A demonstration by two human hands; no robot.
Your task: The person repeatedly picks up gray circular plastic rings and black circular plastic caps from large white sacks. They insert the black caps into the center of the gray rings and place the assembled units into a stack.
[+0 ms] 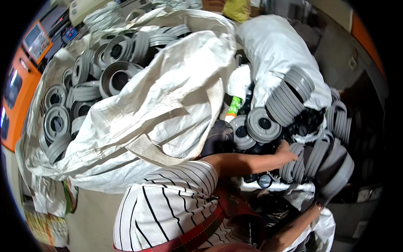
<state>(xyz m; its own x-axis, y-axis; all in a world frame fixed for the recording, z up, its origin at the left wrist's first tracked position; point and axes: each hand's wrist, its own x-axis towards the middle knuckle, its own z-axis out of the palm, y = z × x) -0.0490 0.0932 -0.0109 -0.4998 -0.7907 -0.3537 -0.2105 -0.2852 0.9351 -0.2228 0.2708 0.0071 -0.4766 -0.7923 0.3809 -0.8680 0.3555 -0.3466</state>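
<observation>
A row of grey plastic rings (317, 157), standing on edge side by side, lies at the right, between my two hands. My left hand (286, 153) is closed against the near-left end of this row, its fingers partly hidden by the rings. My right hand (322, 199) is at the lower edge of the large ring at the row's right end; shadow and the ring hide its fingers. Just beyond my left hand, a grey flanged ring (263, 125) leans beside a tilted stack of ribbed grey rings (289, 97).
A big white woven sack (168, 101) full of grey rings (119, 80) fills the left. A bulging white sack (281, 46) stands at the back right. More stacked rings (339, 119) sit at far right. An orange machine (19, 92) borders the left edge.
</observation>
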